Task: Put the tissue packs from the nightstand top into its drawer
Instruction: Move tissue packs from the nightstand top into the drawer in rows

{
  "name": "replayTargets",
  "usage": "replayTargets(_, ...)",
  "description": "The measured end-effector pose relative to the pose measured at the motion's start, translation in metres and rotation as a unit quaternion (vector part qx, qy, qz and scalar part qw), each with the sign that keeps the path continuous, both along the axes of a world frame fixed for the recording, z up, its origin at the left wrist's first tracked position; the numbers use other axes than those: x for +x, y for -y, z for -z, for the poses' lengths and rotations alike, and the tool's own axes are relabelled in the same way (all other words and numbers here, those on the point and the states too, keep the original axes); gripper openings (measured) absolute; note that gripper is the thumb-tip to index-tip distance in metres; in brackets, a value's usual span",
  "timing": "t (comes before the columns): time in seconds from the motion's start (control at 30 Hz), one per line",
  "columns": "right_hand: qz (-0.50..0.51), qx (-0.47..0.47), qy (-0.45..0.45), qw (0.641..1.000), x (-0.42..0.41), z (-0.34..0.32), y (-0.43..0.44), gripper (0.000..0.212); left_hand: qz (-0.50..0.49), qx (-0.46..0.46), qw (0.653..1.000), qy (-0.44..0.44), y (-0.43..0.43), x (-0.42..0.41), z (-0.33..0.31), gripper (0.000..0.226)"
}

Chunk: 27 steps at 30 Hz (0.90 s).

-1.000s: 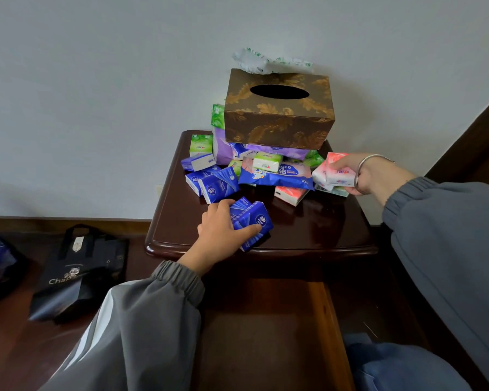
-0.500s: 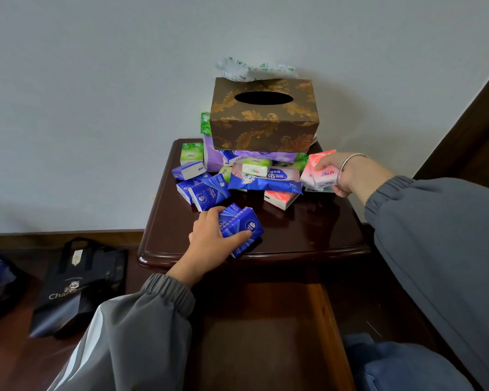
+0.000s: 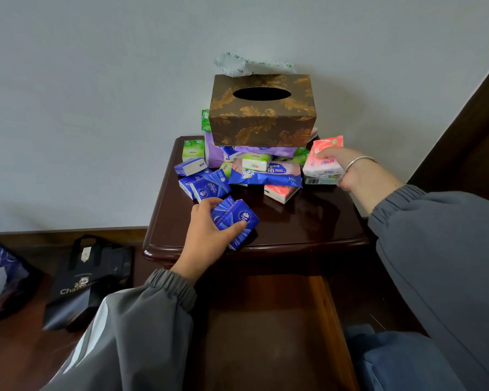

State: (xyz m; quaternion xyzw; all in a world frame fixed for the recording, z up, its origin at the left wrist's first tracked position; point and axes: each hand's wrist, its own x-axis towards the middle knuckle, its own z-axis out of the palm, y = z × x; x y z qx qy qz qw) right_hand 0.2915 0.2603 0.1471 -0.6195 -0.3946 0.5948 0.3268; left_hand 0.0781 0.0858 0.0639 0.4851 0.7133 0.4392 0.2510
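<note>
A dark wooden nightstand point(image 3: 294, 230) carries a heap of small tissue packs, blue point(image 3: 206, 186), green point(image 3: 193, 149), pink point(image 3: 280, 193) and a wide blue pack point(image 3: 268, 173). My left hand point(image 3: 206, 235) grips blue tissue packs point(image 3: 237, 218) near the front edge of the top. At the right side my right hand point(image 3: 347, 170) holds pink tissue packs point(image 3: 323, 162) a little above the top. Below the front edge the open drawer point(image 3: 266, 320) shows a bare brown bottom.
A brown and gold tissue box point(image 3: 261, 117) sits on top of the heap, against the wall, with a crumpled wrapper point(image 3: 249, 64) behind it. A black paper bag point(image 3: 88, 280) stands on the floor at the left. Dark wood panelling point(image 3: 474, 131) rises at the right.
My right hand has lifted the pink packs slightly off the heap. My left hand keeps its grip on the blue packs near the front edge. The camera has shifted a little.
</note>
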Motion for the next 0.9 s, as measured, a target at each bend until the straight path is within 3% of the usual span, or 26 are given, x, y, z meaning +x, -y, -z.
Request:
replayTargets(0.17,0.061,0.048,-0.165,0.983,0.035,-0.008,0.045,0.008,0.007,0.024,0.997,-0.069,0.014,0.013,-0.010,0.066)
replayTargets(0.27,0.043,0.069,-0.257,0.963,0.064,-0.009,0.095,0.011,-0.036,0.049,0.998,0.018,0.043,0.022,-0.016,0.060)
replayTargets(0.37,-0.025,0.051,-0.293,0.955,0.088,0.011,0.150,0.026,-0.042,0.041,0.985,0.164,0.087,0.022,-0.012,0.061)
replayTargets(0.43,-0.078,-0.003,-0.258,0.963,0.092,0.039,0.179,0.035,-0.050,0.007,0.966,0.255,0.118,0.019,0.003,0.061)
replayTargets(0.6,-0.164,-0.139,-0.148,0.965,0.064,0.118,0.231,0.035,-0.096,-0.145,0.931,0.320,0.170,0.023,0.072,0.043)
replayTargets(0.7,-0.179,-0.168,-0.046,0.968,0.036,0.160,0.244,0.038,-0.118,-0.214,0.928,0.281,0.173,0.025,0.118,0.052)
replayTargets(0.8,-0.202,-0.165,0.060,0.964,0.016,0.193,0.248,0.046,-0.104,-0.260,0.943,0.178,0.160,0.029,0.146,0.068)
replayTargets(0.9,-0.207,-0.176,0.113,0.956,0.010,0.218,0.247,0.047,-0.082,-0.292,0.943,0.135,0.147,0.035,0.167,0.073)
